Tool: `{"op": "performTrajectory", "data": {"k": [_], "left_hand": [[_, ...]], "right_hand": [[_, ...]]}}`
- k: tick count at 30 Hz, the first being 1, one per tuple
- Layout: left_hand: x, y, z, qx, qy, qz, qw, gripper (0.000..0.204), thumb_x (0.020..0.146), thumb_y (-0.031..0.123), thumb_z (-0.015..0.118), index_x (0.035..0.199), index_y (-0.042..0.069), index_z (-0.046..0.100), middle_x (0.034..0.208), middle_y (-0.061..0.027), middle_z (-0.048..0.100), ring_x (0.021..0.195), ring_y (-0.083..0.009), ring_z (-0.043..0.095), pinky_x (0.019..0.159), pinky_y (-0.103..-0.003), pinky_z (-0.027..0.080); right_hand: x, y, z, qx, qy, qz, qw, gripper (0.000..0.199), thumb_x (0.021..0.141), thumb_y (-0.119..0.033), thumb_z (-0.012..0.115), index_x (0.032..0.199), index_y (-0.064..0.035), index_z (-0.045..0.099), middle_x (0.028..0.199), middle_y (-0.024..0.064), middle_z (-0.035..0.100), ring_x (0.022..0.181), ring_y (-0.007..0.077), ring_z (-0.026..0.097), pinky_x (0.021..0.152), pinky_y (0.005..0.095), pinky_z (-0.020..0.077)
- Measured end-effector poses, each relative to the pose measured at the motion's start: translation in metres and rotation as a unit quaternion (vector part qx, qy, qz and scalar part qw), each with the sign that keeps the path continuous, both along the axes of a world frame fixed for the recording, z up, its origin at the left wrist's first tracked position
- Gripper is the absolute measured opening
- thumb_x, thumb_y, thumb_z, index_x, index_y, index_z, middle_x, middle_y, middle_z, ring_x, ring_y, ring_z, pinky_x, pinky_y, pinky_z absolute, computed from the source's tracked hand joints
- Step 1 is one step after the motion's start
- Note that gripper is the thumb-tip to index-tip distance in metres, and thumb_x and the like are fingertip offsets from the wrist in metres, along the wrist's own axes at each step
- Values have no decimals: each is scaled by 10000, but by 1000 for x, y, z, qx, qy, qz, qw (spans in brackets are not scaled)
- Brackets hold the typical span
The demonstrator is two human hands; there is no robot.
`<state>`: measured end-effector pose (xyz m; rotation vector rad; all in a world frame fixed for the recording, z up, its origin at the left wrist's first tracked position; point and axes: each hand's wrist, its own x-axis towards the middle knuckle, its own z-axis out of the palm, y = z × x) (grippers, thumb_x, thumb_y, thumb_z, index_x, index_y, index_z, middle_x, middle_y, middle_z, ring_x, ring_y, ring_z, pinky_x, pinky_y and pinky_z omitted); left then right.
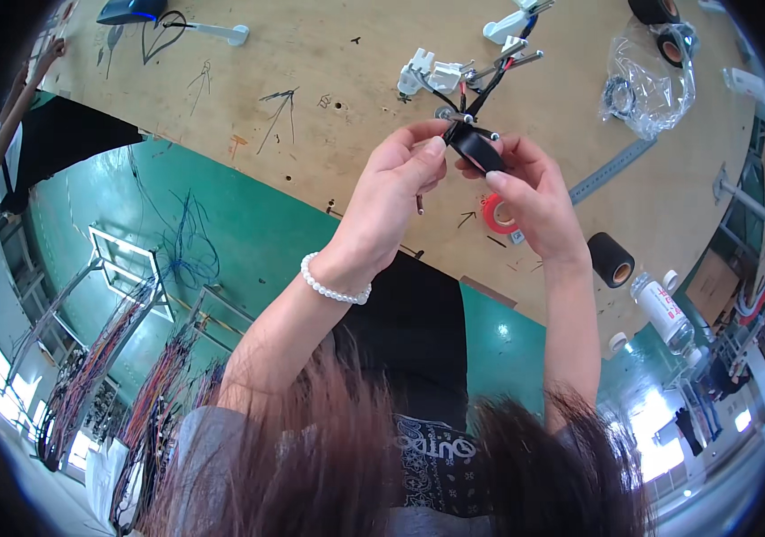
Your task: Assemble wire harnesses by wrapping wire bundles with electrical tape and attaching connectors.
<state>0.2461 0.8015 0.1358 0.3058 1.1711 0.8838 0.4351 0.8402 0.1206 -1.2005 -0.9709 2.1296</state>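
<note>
My left hand (400, 170) is closed, thumb and forefinger pinched on black wires at the near end of a wire harness (493, 82). My right hand (533, 192) grips a roll of black tape (479, 149), which is tilted and touches the wires by the left fingertips. The exact spot where tape meets wire is partly hidden by the fingers. Beyond the hands, the harness runs between metal pegs (535, 56) to white connectors (418, 70). Below the right hand's fingers lies a roll of red tape (495, 215) on the wooden board (311, 54).
A steel ruler (613, 170) lies right of my right hand. Farther right are a clear plastic bag (655, 80), a black roll (611, 259) and a plastic bottle (664, 313). Wire bundles (145, 394) hang on racks at lower left. Another person's arm (25, 94) shows at far left.
</note>
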Motion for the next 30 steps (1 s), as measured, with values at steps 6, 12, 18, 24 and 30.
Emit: {"op": "performTrajectory", "data": {"k": [6, 12, 18, 24, 30], "left_hand": [[5, 4, 8, -19, 22, -1, 1000, 278, 987, 198, 509, 1216, 41, 515, 891, 21, 556, 802, -57, 437, 715, -235, 383], [12, 4, 11, 13, 27, 28, 999, 213, 986, 118, 505, 1186, 45, 494, 937, -28, 593, 793, -56, 452, 728, -236, 404], [13, -3, 9, 69, 28, 16, 997, 279, 932, 6, 494, 1211, 19, 489, 1044, -76, 615, 998, -130, 577, 837, -281, 484], [27, -21, -5, 258, 221, 79, 937, 271, 982, 239, 509, 1083, -5, 572, 898, -37, 613, 813, -113, 563, 713, -263, 475], [18, 2, 3, 27, 127, 75, 989, 529, 1023, 420, 443, 729, 12, 609, 619, 53, 465, 578, -38, 349, 510, -235, 299]], "right_hand": [[4, 0, 8, 22, 19, -11, 1000, 349, 792, -142, 668, 1091, -10, 546, 1111, 124, 620, 1062, 235, 630, 977, 370, 450], [-15, -14, 57, 124, -155, -36, 979, 302, 781, -27, 696, 1051, 49, 586, 1203, 113, 524, 925, 189, 653, 838, 299, 511], [-83, -14, 99, 459, -466, 54, 754, 254, 776, -37, 732, 1008, 9, 641, 999, 91, 562, 719, 215, 654, 586, 304, 530], [-114, 5, 65, 588, -468, 78, 655, 206, 785, -67, 704, 966, 3, 633, 995, 109, 600, 719, 227, 633, 636, 288, 522], [-53, -50, 15, 167, -256, -274, 912, 302, 922, -77, 601, 1198, 30, 542, 1080, 104, 637, 1006, 208, 614, 852, 329, 505]]}}
